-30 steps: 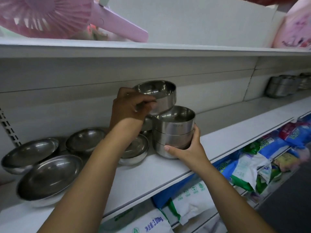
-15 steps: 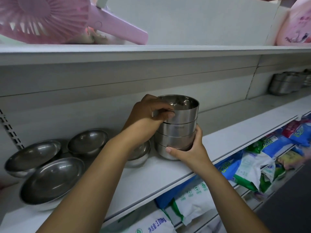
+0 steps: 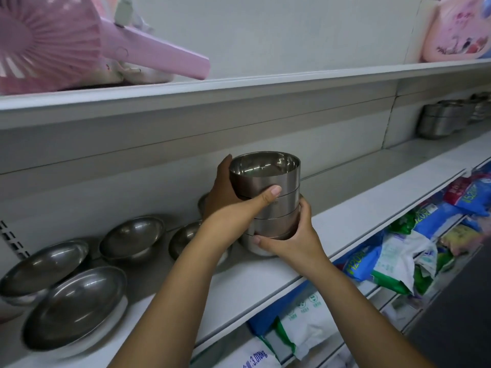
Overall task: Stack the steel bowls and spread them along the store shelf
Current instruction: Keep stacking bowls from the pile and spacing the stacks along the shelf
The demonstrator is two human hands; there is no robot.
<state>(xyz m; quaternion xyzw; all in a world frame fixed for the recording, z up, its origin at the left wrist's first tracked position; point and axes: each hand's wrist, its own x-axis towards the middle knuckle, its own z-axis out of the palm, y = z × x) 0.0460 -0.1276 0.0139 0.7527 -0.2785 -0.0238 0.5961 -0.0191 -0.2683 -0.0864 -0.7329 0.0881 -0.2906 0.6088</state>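
light: soft and even, moderately bright; white shelf [image 3: 358,208] reads grey.
shadows: diffuse band under upper shelf [image 3: 239,86], dim patch behind shallow bowls [image 3: 77,306].
glare: small highlights inside the top of the bowl stack [image 3: 276,205], nothing blown out.
blur: packets [image 3: 398,256] at right edge smeared; far bowls [image 3: 438,120] soft.
distortion: wide-angle, shelf lines bow, pink fan [image 3: 47,41] stretched in the corner.

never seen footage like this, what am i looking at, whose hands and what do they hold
No machine here: a person wears a camera on the head, looking down at their own bare hands. This is that single view. The left hand grips the top of a stack of steel bowls; the right hand holds its base. The stack stands on a white store shelf. Wider shallow bowls lie to the left, more steel stacks far right, bagged goods below.
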